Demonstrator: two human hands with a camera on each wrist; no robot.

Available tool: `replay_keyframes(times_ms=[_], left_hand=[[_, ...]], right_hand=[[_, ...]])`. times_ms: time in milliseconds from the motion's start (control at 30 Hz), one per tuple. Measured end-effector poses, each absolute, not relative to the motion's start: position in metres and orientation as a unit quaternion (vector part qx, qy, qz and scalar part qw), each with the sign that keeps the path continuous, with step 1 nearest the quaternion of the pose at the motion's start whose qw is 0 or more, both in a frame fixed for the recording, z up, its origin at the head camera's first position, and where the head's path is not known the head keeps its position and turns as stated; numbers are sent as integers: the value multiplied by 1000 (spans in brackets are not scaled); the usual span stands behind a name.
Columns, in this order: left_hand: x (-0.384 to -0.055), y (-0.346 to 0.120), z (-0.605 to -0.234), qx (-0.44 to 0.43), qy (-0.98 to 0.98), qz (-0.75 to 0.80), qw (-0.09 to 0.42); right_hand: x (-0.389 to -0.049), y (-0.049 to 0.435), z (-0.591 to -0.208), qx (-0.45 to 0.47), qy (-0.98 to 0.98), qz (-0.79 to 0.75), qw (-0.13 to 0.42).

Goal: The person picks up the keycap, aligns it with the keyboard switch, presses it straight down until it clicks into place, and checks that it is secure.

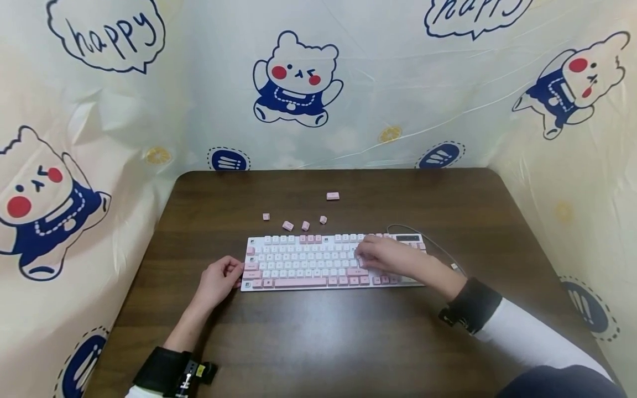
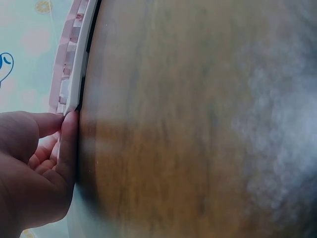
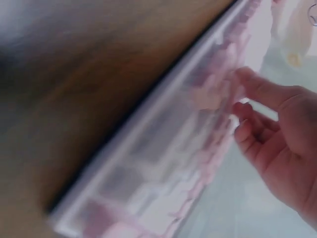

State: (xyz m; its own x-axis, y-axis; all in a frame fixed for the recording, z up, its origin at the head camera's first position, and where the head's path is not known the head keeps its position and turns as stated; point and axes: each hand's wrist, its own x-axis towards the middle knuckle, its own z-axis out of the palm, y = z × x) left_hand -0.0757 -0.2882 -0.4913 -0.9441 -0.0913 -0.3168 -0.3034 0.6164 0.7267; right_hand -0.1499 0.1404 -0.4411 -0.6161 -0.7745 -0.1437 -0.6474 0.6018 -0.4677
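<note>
A white and pink keyboard [image 1: 301, 282] lies across the middle of the brown table. At its near left corner is my left hand [image 1: 219, 281]; in the left wrist view the thumb and forefinger of the left hand [image 2: 39, 168] pinch that corner. My right hand [image 1: 385, 254] reaches over the right part of the keyboard, its fingertips down among the keys. The right wrist view is blurred: the fingertips of the right hand [image 3: 282, 144] meet the key tops, the other fingers curled. I cannot tell whether a keycap is between them.
Several loose pink keycaps lie behind the keyboard, including a wider keycap [image 1: 333, 195] farthest back and a small keycap [image 1: 266, 216] at the left. A thin cable [image 1: 440, 249] curves from the keyboard's back right. Printed cloth [image 1: 368, 83] hangs around the table [image 1: 318, 342].
</note>
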Motion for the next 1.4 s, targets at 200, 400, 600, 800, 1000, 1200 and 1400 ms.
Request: replay_keyframes(times_ms=[200, 400, 600, 800, 1000, 1200, 1400], left_hand=[[-77, -286, -491, -112, 891, 421, 130], [-78, -285, -491, -118, 892, 416, 130], [-77, -287, -491, -113, 895, 415, 122], [-77, -286, -492, -116, 893, 417, 124], [-78, -286, -492, -120, 891, 420, 123], [-78, -285, -491, -117, 890, 423, 120], [-77, -285, -493, -116, 892, 420, 119]], right_hand=[[-159, 131, -433, -380, 886, -189, 186], [-160, 128, -432, -381, 888, -163, 199], [-157, 121, -429, -406, 886, -126, 187], [-154, 117, -426, -404, 889, -102, 188], [-153, 115, -420, -394, 894, -92, 194], [-159, 120, -426, -396, 890, -113, 198], [-158, 125, -433, -399, 885, -136, 196]])
